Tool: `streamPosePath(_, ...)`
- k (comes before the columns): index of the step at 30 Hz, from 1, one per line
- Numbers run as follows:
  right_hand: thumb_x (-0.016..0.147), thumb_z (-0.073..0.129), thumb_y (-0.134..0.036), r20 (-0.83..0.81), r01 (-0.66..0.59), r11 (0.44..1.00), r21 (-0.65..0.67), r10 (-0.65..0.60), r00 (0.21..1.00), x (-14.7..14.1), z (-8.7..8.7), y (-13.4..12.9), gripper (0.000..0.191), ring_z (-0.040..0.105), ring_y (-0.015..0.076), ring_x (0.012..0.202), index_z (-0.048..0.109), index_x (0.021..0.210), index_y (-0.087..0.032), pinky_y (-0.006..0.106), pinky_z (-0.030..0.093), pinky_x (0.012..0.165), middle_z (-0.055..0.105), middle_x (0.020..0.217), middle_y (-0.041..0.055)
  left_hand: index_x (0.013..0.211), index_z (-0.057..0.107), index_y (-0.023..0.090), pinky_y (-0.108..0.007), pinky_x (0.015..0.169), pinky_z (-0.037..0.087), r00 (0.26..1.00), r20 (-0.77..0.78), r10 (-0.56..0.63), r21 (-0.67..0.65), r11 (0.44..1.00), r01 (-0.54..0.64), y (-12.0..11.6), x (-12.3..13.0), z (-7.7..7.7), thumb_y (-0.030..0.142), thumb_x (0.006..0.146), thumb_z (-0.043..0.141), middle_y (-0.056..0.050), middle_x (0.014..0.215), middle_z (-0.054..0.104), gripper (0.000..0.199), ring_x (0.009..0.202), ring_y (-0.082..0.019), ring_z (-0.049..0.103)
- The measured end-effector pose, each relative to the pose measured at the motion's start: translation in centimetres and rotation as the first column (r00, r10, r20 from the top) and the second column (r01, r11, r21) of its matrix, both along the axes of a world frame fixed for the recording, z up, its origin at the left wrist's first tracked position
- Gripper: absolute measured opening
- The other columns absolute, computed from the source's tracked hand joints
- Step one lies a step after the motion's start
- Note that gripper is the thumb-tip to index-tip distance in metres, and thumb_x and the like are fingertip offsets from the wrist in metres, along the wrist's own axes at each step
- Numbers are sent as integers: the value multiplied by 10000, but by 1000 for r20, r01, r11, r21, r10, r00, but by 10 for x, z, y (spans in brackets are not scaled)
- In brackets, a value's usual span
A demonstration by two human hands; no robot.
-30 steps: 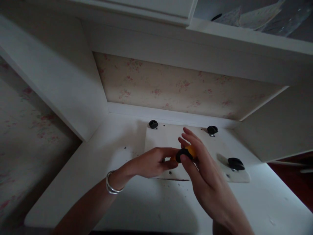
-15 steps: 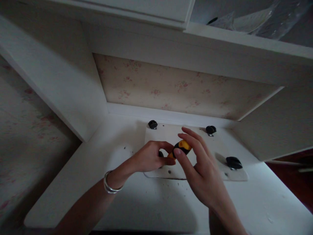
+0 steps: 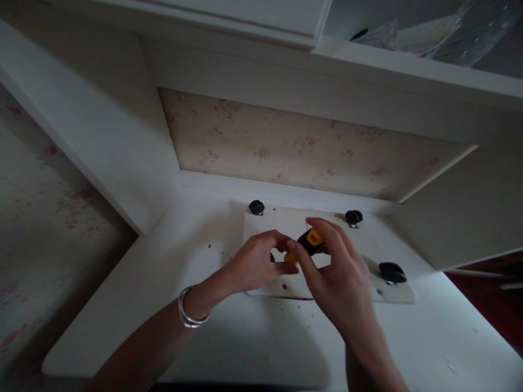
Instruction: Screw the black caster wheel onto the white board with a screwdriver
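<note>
My right hand [image 3: 341, 277] is closed round the yellow and black handle of a screwdriver [image 3: 308, 241]. The fingers and thumb of my left hand [image 3: 255, 262] pinch the yellow front end of the handle; its shaft and tip are hidden. Both hands are above a white board [image 3: 281, 220] with rounded corners. Black casters stand wheels up at its corners: one at the back left [image 3: 257, 207], another at the back right [image 3: 353, 218], a third at the front right [image 3: 392, 272]. Behind my left fingers, a bit of a black part [image 3: 272, 257] shows.
The board lies on a white desktop [image 3: 196, 348] dotted with small dark crumbs. White side panels [image 3: 98, 125] and an overhead cabinet [image 3: 245, 22] enclose the space. Flowered wallpaper [image 3: 278, 141] covers the back. Clear plastic [image 3: 469, 43] lies on the upper right shelf.
My right hand has turned on the screwdriver handle, its raised fingers now curled closer over it. My left hand keeps its pinch. The view has shifted slightly.
</note>
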State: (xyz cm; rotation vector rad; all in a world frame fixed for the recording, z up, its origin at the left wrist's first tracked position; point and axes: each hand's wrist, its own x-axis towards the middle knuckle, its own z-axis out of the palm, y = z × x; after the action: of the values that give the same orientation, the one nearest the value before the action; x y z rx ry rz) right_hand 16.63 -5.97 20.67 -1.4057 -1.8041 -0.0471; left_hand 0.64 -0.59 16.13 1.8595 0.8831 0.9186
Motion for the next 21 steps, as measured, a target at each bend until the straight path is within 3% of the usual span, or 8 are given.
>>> streamPosePath(3,975,570,-326,-19,-4,999,-41,3,1000,2,-2,0,414,692,237,996,517,1380,-256,371,623,717,629,1271,94,1015,662,198,-311,783,530,999,-28,22,67,998,-20,-1,0,-4,279,752,844,-27,982,657,329,877,-175,628)
streamPosePath(7,1008,491,-301,-109,-83,985,-153,67,992,12,0,-8,437,654,264,1131,441,1442,-289,478,590,898,598,1345,104,1083,660,210,-319,919,511,995,-95,11,166,986,5,-2,-14,-6,154,873,710,-36,1083,628,223,1012,-171,618)
streamPosePath(10,1010,486,-303,-164,-117,980,-162,90,982,19,2,-16,436,612,268,1215,440,1443,-333,512,550,983,549,1406,87,1073,686,209,-333,959,489,976,-217,31,236,972,22,-5,-26,-12,119,926,626,-41,1092,622,183,1054,-178,594)
streamPosePath(15,1005,508,-313,-269,-131,978,-164,84,960,24,2,-26,454,583,260,1269,442,1451,-369,469,562,994,532,1436,75,1049,733,211,-397,966,459,892,-449,49,339,933,120,-21,-31,-27,221,943,636,-42,1088,637,144,1052,-216,561)
streamPosePath(21,989,543,-324,-313,-101,983,-151,50,949,28,7,-33,456,647,251,1187,471,1439,-354,415,601,939,572,1410,93,950,726,221,-423,861,426,775,-596,211,477,869,131,-35,-18,-33,219,932,642,-38,1035,617,86,1007,-246,530)
